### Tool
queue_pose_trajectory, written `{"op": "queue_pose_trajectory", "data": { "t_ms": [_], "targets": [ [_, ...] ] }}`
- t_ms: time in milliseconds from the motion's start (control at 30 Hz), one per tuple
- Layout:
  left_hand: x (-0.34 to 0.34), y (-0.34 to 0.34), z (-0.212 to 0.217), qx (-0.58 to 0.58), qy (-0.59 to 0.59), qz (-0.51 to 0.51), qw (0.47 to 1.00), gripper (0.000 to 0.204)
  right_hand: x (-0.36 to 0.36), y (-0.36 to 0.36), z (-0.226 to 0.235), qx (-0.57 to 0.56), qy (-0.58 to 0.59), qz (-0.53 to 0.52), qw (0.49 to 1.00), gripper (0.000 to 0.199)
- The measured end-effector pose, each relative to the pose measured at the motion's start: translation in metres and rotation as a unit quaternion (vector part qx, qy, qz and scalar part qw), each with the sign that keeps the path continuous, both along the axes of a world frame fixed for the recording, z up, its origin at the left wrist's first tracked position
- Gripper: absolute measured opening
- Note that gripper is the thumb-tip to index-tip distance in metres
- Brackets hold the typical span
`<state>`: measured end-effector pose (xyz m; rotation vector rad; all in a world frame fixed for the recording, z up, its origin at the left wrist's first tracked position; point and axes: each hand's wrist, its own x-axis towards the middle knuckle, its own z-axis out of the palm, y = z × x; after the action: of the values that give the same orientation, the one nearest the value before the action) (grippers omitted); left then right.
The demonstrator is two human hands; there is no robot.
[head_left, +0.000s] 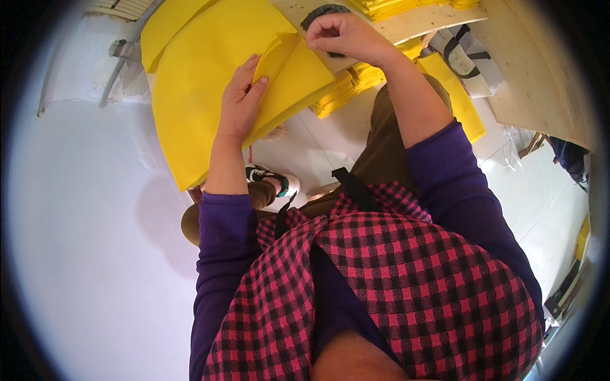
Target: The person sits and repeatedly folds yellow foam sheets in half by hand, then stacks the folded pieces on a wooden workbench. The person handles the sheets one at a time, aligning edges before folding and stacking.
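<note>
A large yellow fabric sheet (pixel 203 82) lies draped in front of me, with a smaller folded yellow piece (pixel 298 73) on top of it. My left hand (pixel 240 101) rests flat on the folded piece, fingers spread, pressing it down. My right hand (pixel 343 35) is closed, pinching the upper edge of the folded yellow piece next to a dark rounded object (pixel 318 13) on a light wooden board (pixel 406 25). Both forearms in purple sleeves come up from below.
Stacks of yellow fabric pieces (pixel 356 82) lie under the board and more sit at the top (pixel 394 6). A second wooden panel (pixel 540 76) stands at right. A white bag with black handles (pixel 464 51) lies beyond. My shoe (pixel 273 181) rests on the white floor.
</note>
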<state>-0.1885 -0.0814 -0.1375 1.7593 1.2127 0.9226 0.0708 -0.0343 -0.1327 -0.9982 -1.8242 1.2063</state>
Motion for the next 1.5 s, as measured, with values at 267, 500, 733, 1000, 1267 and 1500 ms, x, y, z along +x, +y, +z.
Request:
{"op": "queue_pose_trajectory", "data": {
  "t_ms": [267,500,733,1000,1267,1500],
  "targets": [
    [-0.002,0.002,-0.002,0.0,-0.005,0.0,1.0,0.038,0.001,-0.011,0.003,-0.027,-0.108,0.078,0.991,0.017],
    [-0.001,0.0,0.005,0.042,0.041,-0.041,0.997,0.04,-0.004,-0.007,0.001,-0.019,-0.1,0.046,0.994,0.014],
    [0.0,0.0,0.007,0.085,0.085,-0.063,0.991,0.046,-0.008,0.0,-0.008,0.052,-0.066,0.005,0.996,0.021],
    [0.001,0.0,0.006,0.096,0.094,-0.062,0.989,0.048,-0.011,-0.001,-0.002,0.017,-0.084,0.007,0.996,0.015],
    [0.0,0.001,0.007,0.074,0.069,-0.059,0.993,0.045,-0.011,-0.004,0.004,0.024,-0.091,0.008,0.995,0.013],
    [0.0,0.002,0.007,0.067,0.054,-0.059,0.995,0.044,-0.011,-0.003,0.005,0.021,-0.087,0.01,0.996,0.014]
  ]
}}
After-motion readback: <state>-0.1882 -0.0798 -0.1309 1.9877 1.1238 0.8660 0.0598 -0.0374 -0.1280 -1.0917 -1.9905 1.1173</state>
